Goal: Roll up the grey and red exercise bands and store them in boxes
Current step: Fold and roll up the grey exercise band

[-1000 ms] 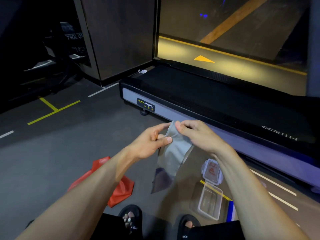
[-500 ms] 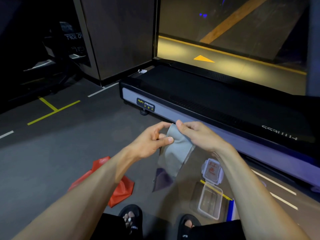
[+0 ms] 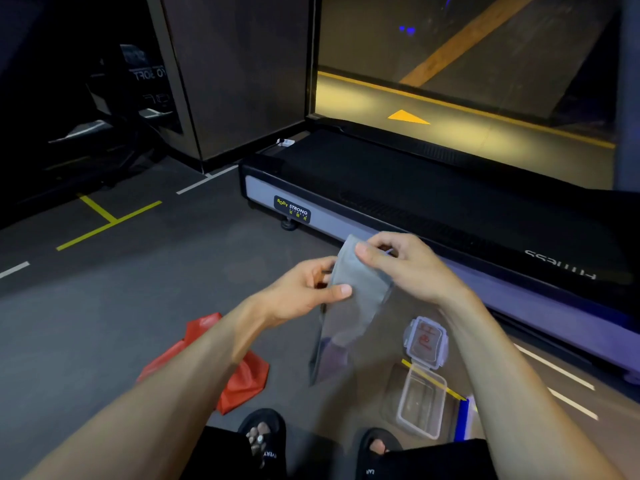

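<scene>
The right hand (image 3: 412,268) pinches the top end of the grey band (image 3: 356,289), and the left hand (image 3: 304,292) pinches it just below, thumb across its front. The band hangs lengthwise, its free end pointing down at the floor, possibly short of touching. Below-left of the grip lies the red band (image 3: 242,375); below-right an open clear box (image 3: 420,403) beside its lid (image 3: 426,341).

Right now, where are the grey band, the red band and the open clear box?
grey band (image 3: 356,299): head view, flat middle between the hands.
red band (image 3: 242,382): head view, crumpled part on the floor.
clear box (image 3: 403,419): head view, near left rim.
</scene>
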